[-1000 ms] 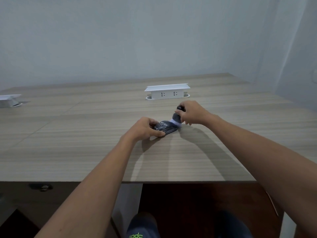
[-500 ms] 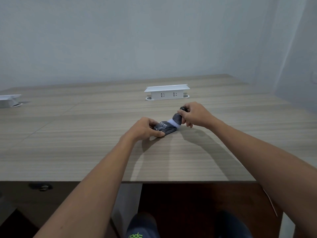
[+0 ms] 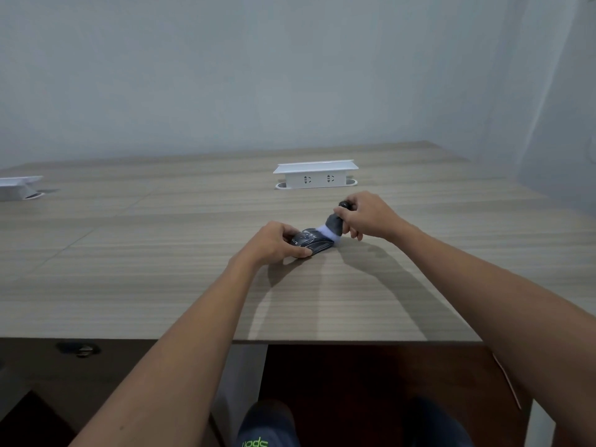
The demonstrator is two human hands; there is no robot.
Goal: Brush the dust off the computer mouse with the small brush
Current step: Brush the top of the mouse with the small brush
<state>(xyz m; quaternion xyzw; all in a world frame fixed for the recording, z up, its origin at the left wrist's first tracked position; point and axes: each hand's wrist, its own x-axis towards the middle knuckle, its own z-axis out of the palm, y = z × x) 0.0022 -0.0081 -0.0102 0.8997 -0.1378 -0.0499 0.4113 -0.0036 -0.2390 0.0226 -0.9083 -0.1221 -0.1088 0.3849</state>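
A dark computer mouse with pale markings lies on the wooden desk near its middle. My left hand grips the mouse's near end, thumb along its front side. My right hand holds a small brush with a dark handle and pale bristles. The brush is tilted down to the left, and its bristles touch the far right end of the mouse.
A white socket box stands on the desk behind the hands. A second white box sits at the far left edge. The desk's front edge runs below my forearms. A grey wall stands behind and to the right.
My right hand and the brush have shifted slightly right and back along the mouse's far end. My left hand and the mouse have stayed in place.
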